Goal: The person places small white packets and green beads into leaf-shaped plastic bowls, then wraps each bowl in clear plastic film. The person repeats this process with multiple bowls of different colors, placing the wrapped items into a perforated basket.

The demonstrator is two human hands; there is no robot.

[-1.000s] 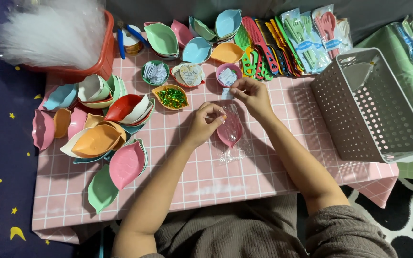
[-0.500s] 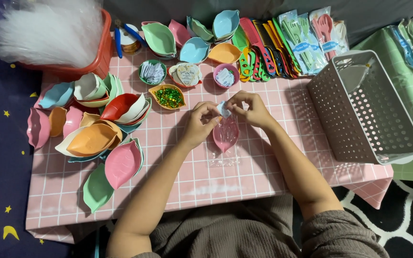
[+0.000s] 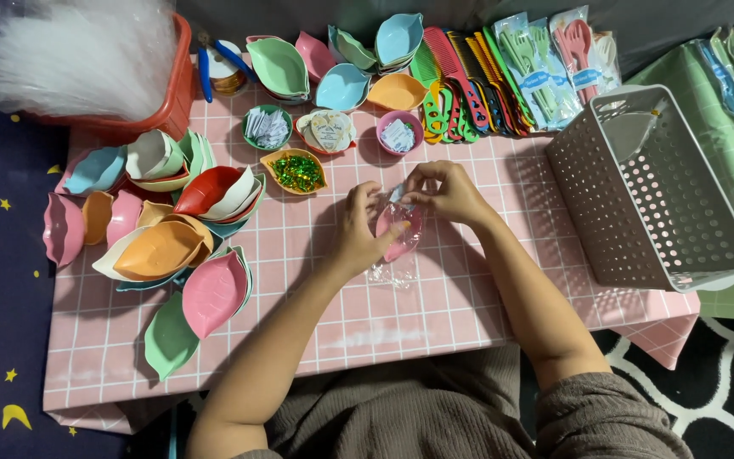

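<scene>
A pink leaf-shaped dish [image 3: 401,231] lies inside a clear plastic bag [image 3: 391,270] on the pink grid tablecloth [image 3: 401,323]. My left hand [image 3: 358,229] holds the dish and bag from the left side. My right hand [image 3: 448,191] pinches the top of the bag just above the dish, with a small pale slip between the fingertips. Both hands meet over the middle of the table.
Piles of coloured leaf dishes [image 3: 163,242] fill the left side. Small bowls of paper slips [image 3: 398,132] and green sequins [image 3: 297,171] stand behind my hands. A grey perforated basket [image 3: 647,191] sits at the right, combs [image 3: 456,81] and packaged cutlery behind, a red tub [image 3: 129,123] of white fibre far left.
My right hand came back from the small bowl of slips to the top of the bag. The two hands have drawn together over the pink dish.
</scene>
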